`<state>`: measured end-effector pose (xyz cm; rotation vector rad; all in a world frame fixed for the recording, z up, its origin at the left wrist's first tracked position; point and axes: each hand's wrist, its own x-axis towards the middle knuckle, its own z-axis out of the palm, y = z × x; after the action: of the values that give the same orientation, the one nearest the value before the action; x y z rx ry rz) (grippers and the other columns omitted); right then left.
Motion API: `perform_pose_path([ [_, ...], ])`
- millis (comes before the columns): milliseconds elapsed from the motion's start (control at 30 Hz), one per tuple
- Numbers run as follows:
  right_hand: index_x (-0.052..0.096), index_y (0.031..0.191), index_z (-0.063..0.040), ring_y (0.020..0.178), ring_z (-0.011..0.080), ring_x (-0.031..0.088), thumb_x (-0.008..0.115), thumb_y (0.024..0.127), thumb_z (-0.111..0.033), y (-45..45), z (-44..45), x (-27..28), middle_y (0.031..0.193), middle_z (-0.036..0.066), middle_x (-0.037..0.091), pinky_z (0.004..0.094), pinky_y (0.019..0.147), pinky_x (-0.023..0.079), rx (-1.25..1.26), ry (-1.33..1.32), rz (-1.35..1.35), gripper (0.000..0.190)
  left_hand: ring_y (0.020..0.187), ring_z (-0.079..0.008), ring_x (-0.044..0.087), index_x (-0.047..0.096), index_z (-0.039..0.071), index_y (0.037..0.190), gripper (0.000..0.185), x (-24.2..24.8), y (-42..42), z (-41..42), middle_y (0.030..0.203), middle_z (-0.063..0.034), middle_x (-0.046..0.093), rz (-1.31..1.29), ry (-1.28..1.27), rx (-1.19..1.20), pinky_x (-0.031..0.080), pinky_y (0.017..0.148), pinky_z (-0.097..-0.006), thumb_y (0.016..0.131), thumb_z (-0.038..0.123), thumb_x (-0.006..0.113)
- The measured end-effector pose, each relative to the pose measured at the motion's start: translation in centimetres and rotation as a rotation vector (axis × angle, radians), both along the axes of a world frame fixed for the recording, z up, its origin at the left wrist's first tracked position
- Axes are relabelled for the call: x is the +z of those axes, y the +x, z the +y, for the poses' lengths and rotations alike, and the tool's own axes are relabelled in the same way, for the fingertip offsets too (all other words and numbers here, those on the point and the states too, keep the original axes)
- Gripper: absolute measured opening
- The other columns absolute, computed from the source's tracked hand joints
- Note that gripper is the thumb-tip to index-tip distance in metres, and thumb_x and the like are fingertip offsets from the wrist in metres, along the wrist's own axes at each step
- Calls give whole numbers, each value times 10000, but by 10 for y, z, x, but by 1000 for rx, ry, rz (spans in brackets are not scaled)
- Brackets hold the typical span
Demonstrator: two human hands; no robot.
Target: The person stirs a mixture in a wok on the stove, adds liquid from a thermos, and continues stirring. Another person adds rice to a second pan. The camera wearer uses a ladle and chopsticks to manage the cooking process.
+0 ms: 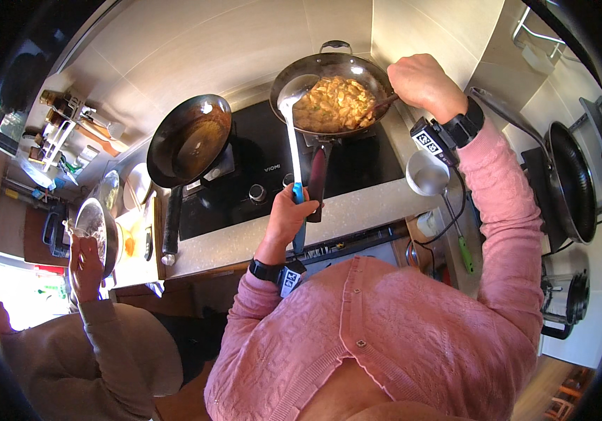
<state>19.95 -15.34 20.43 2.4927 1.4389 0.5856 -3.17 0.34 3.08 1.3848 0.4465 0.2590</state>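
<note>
A long-handled wok (280, 79) stands at the back right of the cooktop, with browned, sauced food pieces (335, 100) in it. My left hand (291, 210) grips the blue part of a metal ladle's handle (294, 142), just beside the wok's dark red handle (317, 171); whether it also touches that handle is hard to tell. The ladle's bowl (298, 88) rests over the food's left side. Above the wok's right rim, my right hand (422, 81) is closed on the end of a dark reddish utensil (383, 103), whose other end reaches into the food.
An oily dark wok (190, 142) sits on the left of the black cooktop (248, 173). At far left another person's hand (86, 263) is at a metal bowl (102, 210). A green-handled ladle lies in a white bowl (410, 176) at right. Pans (569, 184) stand farther right.
</note>
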Motion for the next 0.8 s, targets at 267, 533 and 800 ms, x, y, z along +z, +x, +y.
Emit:
perform_pose_path([
  [267, 647, 679, -37, 729, 308, 624, 490, 733, -83, 8, 10, -35, 751, 162, 627, 377, 610, 493, -100, 3, 96, 172, 561, -35, 404, 481, 59, 732, 205, -6, 1, 2, 639, 47, 447, -8, 70, 49, 377, 516, -190, 668, -32, 653],
  [533, 632, 715, -21, 736, 347, 604, 514, 707, -55, 13, -5, -17, 751, 184, 616, 398, 618, 483, -171, 107, 219, 123, 584, -55, 415, 467, 64, 707, 195, 4, -1, 0, 647, 34, 448, 32, 218, 48, 381, 544, -213, 682, -1, 649],
  [800, 641, 814, -20, 806, 349, 615, 430, 798, -126, 58, 30, -82, 817, 194, 629, 421, 694, 491, -359, 319, 287, 237, 566, -41, 378, 485, 67, 711, 157, 11, -3, 0, 620, 55, 422, 121, 337, 25, 329, 506, -212, 699, 39, 640],
])
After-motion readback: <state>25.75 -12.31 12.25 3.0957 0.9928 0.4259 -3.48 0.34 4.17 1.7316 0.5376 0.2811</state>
